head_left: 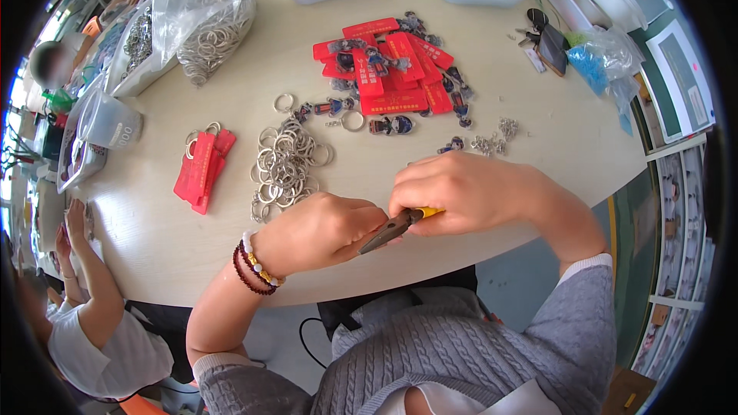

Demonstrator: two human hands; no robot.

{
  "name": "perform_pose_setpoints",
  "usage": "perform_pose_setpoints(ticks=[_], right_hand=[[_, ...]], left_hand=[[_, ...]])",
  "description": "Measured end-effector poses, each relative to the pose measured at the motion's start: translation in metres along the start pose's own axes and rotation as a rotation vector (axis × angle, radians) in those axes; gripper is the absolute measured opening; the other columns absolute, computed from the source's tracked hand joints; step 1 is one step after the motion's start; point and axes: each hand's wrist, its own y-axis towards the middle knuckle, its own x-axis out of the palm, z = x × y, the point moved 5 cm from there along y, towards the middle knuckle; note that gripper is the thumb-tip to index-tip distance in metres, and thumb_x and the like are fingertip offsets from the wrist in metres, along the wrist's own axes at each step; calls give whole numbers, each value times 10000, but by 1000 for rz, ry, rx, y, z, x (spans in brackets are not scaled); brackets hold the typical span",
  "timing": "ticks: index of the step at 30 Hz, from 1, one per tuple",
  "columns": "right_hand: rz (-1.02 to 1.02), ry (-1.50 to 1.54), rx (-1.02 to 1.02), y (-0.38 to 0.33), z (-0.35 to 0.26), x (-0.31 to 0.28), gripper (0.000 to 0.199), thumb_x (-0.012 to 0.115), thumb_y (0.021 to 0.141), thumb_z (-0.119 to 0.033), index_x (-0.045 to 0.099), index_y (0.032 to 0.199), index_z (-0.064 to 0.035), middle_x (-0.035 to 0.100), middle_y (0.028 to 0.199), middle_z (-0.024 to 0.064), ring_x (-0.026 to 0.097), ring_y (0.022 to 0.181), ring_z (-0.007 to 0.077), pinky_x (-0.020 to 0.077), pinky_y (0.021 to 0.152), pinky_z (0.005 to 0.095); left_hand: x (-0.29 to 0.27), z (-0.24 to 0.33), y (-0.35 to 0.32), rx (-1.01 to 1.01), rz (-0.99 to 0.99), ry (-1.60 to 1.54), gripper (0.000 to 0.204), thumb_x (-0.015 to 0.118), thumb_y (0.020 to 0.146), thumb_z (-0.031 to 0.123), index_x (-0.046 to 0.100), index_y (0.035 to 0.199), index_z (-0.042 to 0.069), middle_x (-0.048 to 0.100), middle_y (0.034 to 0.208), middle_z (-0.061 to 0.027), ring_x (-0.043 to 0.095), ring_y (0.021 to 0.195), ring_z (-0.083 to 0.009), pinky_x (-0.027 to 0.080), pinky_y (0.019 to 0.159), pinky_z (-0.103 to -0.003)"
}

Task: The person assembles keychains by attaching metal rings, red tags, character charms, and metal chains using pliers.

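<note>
Yellow-handled pliers (393, 230) are in the right hand (461, 190), above the near edge of the counter (181, 255); their long axis runs obliquely, handle far and right, dark tip near and left. The tip crosses on the near side of the fingertips of the left hand (327, 228), so the left hand is the nearer one to the working end; contact between the two cannot be confirmed. Right hand: fingers wrapped firmly round the grip. Left hand: fingers curled in and drawn together — whether anything is pinched between them cannot be told, as the fingertips are partly hidden. Whether the pliers' jaws are parted is likewise not visible. A heap of metal key rings (284, 160) lies just beyond the left hand, slightly left. Small metal fittings (492, 141) lie beyond the right hand — near a flat figure charm (452, 145). Red cards (393, 101) are piled farther off, centrally.
</note>
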Motion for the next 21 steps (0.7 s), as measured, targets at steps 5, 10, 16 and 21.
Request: perform_pose_setpoints(ticks=[5, 10, 16, 21], right_hand=[[-111, 273, 235, 5, 16, 1, 208, 653, 829, -182, 588, 914, -4, 614, 795, 93, 584, 729, 208, 455, 677, 325], [153, 457, 447, 9, 25, -3, 187, 642, 891, -196, 582, 938, -25, 556, 800, -13, 497, 771, 54, 430, 696, 247], [280, -69, 385, 35, 53, -13, 228, 675, 852, -188, 605, 986, -18, 583, 851, 50, 584, 788, 154, 474, 725, 326], [123, -848, 226, 67, 70, 1, 178, 692, 762, -142, 619, 883, -34, 599, 868, 88, 614, 805, 264, 485, 727, 384]], left_hand=[[-2, 13, 0, 65, 131, 240, 117, 665, 822, 131, 604, 862, 41, 594, 726, -64, 588, 547, -232, 484, 496, -340], [-9, 12, -6, -19, 440, 505, 97, 642, 840, 101, 599, 889, 29, 569, 734, -65, 587, 551, -215, 488, 498, -317], [-48, -17, -30, -315, 613, 16, 97, 572, 909, 101, 597, 913, 7, 603, 750, -59, 586, 558, -141, 450, 491, -264], [-61, -46, -50, -440, 829, -472, 235, 469, 997, 180, 597, 980, -17, 616, 774, -27, 541, 578, -50, 427, 492, -201]])
